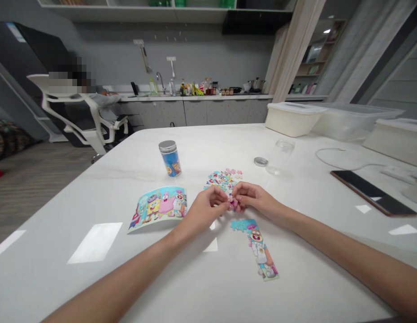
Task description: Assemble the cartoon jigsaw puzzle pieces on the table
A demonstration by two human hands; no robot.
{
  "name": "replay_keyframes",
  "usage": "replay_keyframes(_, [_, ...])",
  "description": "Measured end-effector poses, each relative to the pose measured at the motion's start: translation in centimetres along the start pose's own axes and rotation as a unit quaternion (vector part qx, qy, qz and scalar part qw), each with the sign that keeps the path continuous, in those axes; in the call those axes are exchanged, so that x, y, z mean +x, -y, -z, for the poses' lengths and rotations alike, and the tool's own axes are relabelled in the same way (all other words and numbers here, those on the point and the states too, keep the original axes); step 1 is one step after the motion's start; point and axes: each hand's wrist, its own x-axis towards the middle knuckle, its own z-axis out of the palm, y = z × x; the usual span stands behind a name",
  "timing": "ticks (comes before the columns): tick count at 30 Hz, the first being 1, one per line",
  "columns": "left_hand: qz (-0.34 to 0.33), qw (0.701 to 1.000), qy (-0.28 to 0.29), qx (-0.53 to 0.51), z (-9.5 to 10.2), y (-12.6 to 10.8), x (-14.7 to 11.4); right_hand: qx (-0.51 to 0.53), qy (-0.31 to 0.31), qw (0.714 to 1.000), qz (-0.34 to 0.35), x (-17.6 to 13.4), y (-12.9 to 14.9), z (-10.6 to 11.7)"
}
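Between my fingertips are pink jigsaw puzzle pieces point(232, 203), held above the white table. My left hand point(208, 205) pinches them from the left, and my right hand point(252, 197) grips them from the right. Just beyond my hands lies a loose heap of colourful puzzle pieces point(222, 179). Nearer to me is a joined strip of puzzle point(258, 249), showing a cartoon figure in white with blue pieces at its top left. Left of my left hand rests a curled picture card point(159, 206) with several cartoon figures.
A blue-printed jar with a metal lid point(170, 158) stands at the left. Beyond my right hand are a clear jar point(280, 157) and a loose lid point(261, 161). A phone point(373, 192), a white cable point(346, 167) and storage boxes point(292, 120) lie right. A person sits in a chair point(77, 112).
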Motion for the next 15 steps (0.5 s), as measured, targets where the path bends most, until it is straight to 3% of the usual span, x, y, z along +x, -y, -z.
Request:
replay_keyframes(3, [-0.006, 0.999, 0.02, -0.026, -0.1, 0.6, 0.0, -0.011, -0.006, 1.0, 0.014, 0.2, -0.6, 0.4])
replay_keyframes(8, [-0.016, 0.998, 0.026, -0.046, -0.2, 1.3, 0.2, -0.083, -0.09, 0.991, 0.058, 0.6, -0.2, 1.5])
replay_keyframes(15, [-0.032, 0.997, 0.055, -0.042, 0.0, 1.4, 0.5, -0.229, -0.22, 0.937, 0.147, 0.7, 0.2, 2.4])
